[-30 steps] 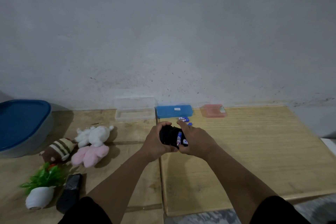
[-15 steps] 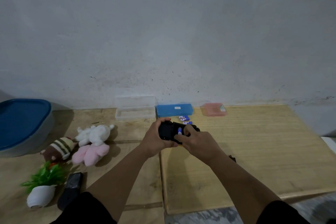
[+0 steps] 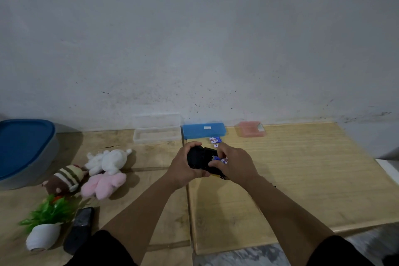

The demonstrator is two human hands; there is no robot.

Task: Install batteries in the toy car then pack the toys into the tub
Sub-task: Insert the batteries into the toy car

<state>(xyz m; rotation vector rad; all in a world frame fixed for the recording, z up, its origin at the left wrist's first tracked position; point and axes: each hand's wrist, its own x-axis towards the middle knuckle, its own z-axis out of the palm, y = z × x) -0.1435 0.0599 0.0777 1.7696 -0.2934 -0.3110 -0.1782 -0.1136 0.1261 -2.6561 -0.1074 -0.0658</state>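
Dim, flat, bluish light with no glare. Soft shadows fall right of the plush toys (image 3: 103, 170) and tub (image 3: 26, 153). Wide-angle bending shows at the edges; detail is soft throughout.

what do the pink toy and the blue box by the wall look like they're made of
Pink toy: looks like soft plush fabric, judging by its fuzzy matte surface and limp, rounded shape. Blue box: probably hard plastic, given its smooth flat lid, straight edges and slight sheen.

Toy car (image 3: 199, 158) mostly under both hands, tub (image 3: 23, 151) cut off at left (battery (image 3: 219, 158) labels too small).
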